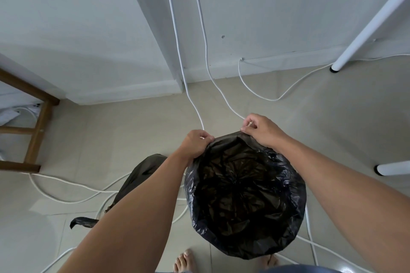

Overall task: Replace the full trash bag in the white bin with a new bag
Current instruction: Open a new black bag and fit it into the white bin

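A person's left hand (197,143) and right hand (261,129) each pinch the far rim of a black bag (244,195) with curled fingers, the plastic caught between thumb and fingertips. The bag gapes open in a round mouth on the tiled floor (133,122) between the forearms. A second dark bag (142,175) lies just left of it, among white cables (66,184).

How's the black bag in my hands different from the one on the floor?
The held bag is spread wide open; the floor bag lies bunched on the tiles. The left hand and right hand pinch the held bag's far rim; no hand holds the floor bag. Both are black plastic.
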`<action>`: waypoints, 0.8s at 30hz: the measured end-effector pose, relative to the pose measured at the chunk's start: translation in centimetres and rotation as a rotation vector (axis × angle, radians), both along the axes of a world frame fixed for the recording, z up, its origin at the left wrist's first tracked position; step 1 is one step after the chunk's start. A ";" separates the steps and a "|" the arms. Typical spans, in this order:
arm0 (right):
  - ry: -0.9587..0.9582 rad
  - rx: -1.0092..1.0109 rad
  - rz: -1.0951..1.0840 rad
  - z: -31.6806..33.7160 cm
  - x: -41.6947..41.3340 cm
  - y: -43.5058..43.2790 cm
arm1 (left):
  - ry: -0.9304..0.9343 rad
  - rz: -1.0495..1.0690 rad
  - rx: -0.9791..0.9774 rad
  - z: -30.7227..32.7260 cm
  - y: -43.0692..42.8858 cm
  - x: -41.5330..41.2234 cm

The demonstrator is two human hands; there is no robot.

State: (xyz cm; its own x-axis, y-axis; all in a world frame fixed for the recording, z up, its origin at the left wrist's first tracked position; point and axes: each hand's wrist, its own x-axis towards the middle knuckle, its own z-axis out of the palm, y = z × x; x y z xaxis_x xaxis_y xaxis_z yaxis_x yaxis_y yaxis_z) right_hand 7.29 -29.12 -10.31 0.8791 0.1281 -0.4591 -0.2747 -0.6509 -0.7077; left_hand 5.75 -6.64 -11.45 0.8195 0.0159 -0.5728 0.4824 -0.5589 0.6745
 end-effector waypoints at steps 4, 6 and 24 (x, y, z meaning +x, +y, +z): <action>-0.056 0.008 0.104 1.4 -0.2 -1.1 | -0.214 -0.014 -0.051 1.0 0.8 -0.5; -0.062 -0.063 0.172 1.5 -0.4 -1.1 | -0.219 -0.166 0.034 1.2 0.9 -0.7; 0.207 0.038 -0.155 0.1 1.0 -0.4 | 0.114 0.176 -0.180 0.5 0.1 0.8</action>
State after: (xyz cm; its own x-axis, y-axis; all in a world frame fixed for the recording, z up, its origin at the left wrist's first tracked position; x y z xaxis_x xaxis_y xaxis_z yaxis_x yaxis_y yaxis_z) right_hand 8.29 -29.49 -10.20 0.7773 0.0199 -0.6288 -0.5108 -0.5636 -0.6492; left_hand 6.58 -6.52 -10.92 0.7435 0.0419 -0.6675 0.6397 -0.3358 0.6914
